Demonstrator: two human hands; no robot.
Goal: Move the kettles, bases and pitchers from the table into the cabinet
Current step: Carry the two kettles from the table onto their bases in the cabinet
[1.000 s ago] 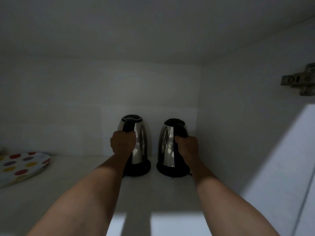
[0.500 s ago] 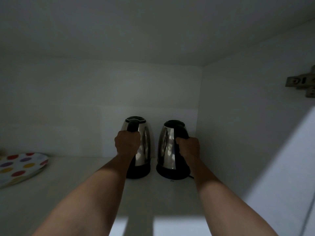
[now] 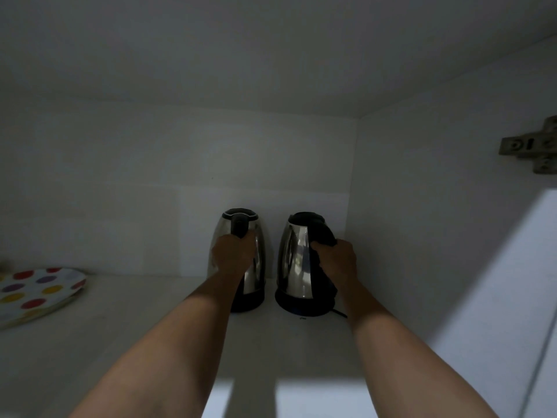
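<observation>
- Inside a dim white cabinet (image 3: 422, 206), two steel kettles stand side by side on the shelf (image 3: 90, 342), near the back right corner.
- The person's left hand (image 3: 233, 254) is wrapped tight round the black handle of the left kettle (image 3: 253, 260), which sits on its black base (image 3: 250, 301).
- The right hand (image 3: 336, 260) has its fingers closed round the handle of the right kettle (image 3: 297, 263), on its own base (image 3: 301, 307).
- A spotted plate (image 3: 39, 289) lies far left on the same shelf.
- A metal hinge (image 3: 530, 147) is fixed to the right wall.
</observation>
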